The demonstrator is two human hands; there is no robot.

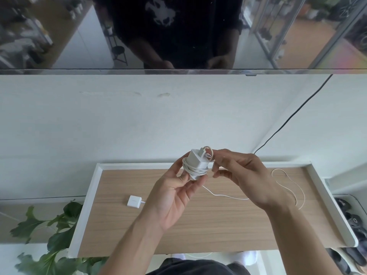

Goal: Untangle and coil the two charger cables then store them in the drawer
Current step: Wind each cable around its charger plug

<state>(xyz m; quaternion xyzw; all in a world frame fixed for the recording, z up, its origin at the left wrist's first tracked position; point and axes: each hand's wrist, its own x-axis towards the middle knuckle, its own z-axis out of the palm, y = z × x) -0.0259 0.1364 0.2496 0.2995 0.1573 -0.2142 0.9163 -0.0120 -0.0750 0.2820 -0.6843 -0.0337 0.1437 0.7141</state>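
Note:
My left hand holds a white charger plug with its white cable wound in several turns around the body. My right hand pinches the cable's end connector beside the plug's top. A second white charger block lies on the wooden tabletop at the left. Its thin white cable runs rightward under my hands and loops loosely at the right. No drawer is visible.
The tabletop has a raised white rim. A green leafy plant stands at the lower left. A black cord hangs down the white wall at the right. Shoes lie on the floor at the right.

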